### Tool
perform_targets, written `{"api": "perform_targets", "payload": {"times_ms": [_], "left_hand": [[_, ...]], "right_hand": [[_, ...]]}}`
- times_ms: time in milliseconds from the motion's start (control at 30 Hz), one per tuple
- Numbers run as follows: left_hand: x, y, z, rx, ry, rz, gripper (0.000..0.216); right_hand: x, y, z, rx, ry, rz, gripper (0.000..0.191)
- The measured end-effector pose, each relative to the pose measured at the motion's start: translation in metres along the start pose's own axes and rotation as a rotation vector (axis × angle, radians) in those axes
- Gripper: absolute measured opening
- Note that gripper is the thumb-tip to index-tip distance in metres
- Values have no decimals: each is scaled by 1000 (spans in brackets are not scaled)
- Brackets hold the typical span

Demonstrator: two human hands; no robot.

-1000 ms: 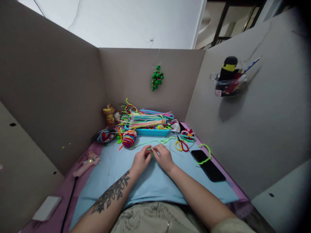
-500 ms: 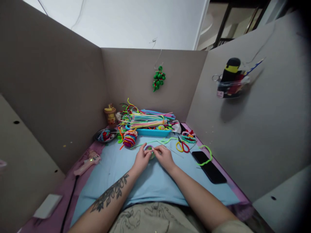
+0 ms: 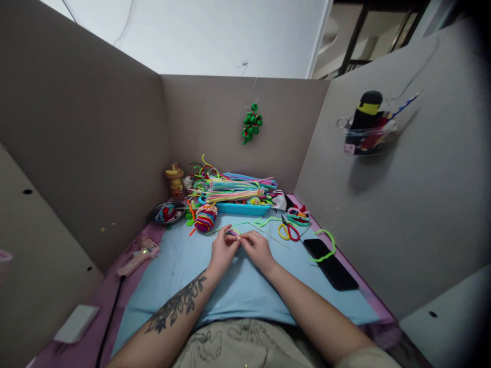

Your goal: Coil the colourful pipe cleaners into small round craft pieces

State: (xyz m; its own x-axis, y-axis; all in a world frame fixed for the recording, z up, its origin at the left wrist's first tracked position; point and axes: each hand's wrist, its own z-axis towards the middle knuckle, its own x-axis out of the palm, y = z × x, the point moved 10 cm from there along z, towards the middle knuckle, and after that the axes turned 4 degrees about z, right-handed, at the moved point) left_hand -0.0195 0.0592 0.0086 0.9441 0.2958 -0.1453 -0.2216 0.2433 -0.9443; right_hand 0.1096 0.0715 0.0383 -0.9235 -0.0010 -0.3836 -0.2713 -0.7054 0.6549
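Note:
My left hand (image 3: 222,251) and my right hand (image 3: 259,249) meet over the light blue mat (image 3: 238,286), fingers pinched together on a small coiled pipe-cleaner piece (image 3: 232,233) of green and purple. A long green pipe cleaner (image 3: 245,224) trails from it toward the back. Just beyond lies a striped, multicoloured wound ball (image 3: 204,219). A blue tray (image 3: 240,207) heaped with coloured pipe cleaners (image 3: 230,186) stands at the back.
Red-and-yellow scissors (image 3: 287,231) lie right of my hands, a black phone (image 3: 330,262) with a green loop (image 3: 325,244) further right. A dark dish (image 3: 167,213) and yellow jar (image 3: 174,180) stand back left, a pink glue gun (image 3: 136,255) at left. Grey partitions enclose the desk.
Both hands stay pinched on the small coil and have edged slightly toward the back of the mat. The view has shifted a little.

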Motion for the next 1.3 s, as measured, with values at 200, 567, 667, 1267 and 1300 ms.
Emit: {"api": "perform_targets", "payload": {"times_ms": [200,567,667,1267,1300], "left_hand": [[1,1,1,1,41,-2,50],[3,0,2,15,69,-38,34],[4,2,2,-23,70,-83,33],[4,0,0,-35,71,-132,27],[4,-3,0,-13,69,-116,26]], "right_hand": [[-1,1,0,-1,-1,-38,15],[-2,5,1,-21,8,-23,16],[-2,6,1,-24,9,-15,16],[-2,9,1,-56,18,6,15],[-1,9,1,-57,20,8,15]]}}
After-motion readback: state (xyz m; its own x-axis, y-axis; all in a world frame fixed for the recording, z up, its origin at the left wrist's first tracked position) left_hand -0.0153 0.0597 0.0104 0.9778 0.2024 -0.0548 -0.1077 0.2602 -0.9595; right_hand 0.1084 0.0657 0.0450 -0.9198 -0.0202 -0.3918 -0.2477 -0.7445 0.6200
